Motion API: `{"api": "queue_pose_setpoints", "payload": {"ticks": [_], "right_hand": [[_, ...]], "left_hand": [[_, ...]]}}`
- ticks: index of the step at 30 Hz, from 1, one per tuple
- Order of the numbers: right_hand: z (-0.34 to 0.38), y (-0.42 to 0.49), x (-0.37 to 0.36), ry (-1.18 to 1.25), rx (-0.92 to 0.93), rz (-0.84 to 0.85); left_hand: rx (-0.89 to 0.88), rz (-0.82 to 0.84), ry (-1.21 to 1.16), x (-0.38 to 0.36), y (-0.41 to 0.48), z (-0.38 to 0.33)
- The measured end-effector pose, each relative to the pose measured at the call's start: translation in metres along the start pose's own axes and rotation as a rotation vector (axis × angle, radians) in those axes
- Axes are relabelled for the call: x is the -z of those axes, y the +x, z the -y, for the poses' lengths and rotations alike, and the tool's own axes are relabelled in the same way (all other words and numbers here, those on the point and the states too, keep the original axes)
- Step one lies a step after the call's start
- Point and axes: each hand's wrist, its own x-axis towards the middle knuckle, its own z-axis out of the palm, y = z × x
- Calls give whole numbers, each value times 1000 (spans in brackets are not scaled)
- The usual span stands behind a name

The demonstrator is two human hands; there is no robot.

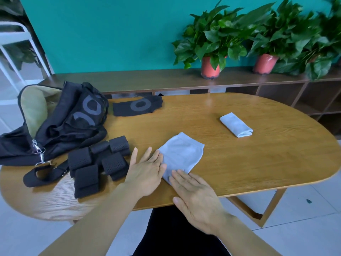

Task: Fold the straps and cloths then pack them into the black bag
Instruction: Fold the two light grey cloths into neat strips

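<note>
A brown wooden table point(258, 154) with round ends fills the middle of the view. A person sits at the 6 o'clock side of it.

A light blue cloth point(182, 152) lies flat near the 6 o'clock edge. It is folded over once. Both hands are at its near end.

The left hand point(145, 170) lies flat at the cloth's 9 o'clock side. Its fingers are straight and a little apart, and they hold nothing. The thumb side touches the cloth's edge.

The right hand point(195, 194) is at the cloth's 6 o'clock corner. Its fingers are straight and close together, with the tips on the cloth. It grips nothing.

A second blue cloth point(236, 126) is folded small and thick. It lies toward 1 o'clock from the first one, well apart from it.

The black bag point(55, 122) sits at the table's 9 o'clock end. It is open and floppy, and a tan lining shows inside. A silver clip hangs on its front.

A bunch of folded black straps point(97, 161) lies just beside the bag, toward 7 o'clock on the table.

A flat black cloth point(137, 108) with a grey ring on it lies toward 11 o'clock.

Past the 12 o'clock side, a dark shelf point(129, 80) holds green plants point(217, 34) in red pots
</note>
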Motion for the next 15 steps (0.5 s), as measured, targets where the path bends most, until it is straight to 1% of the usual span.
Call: {"api": "queue_pose_setpoints", "payload": {"ticks": [3,5,7,9,12,13,15], "right_hand": [[2,4,3,33,15,-3],[-7,8,10,88,-11,-32],[-23,16,17,133,-73,-77],[-43,30,24,117,-136,-98],[-69,51,29,19,-185,-4],[-76,57,29,-16,-192,34],[-85,64,31,-67,-196,118]], "left_hand": [[-24,34,7,1,9,3],[-35,25,-7,0,10,5],[-12,-21,-48,0,7,0],[27,-86,-114,1,3,-14],[30,-145,-207,1,-3,-50],[15,-172,-222,1,-4,-62],[9,-175,-221,-6,0,-78]]}}
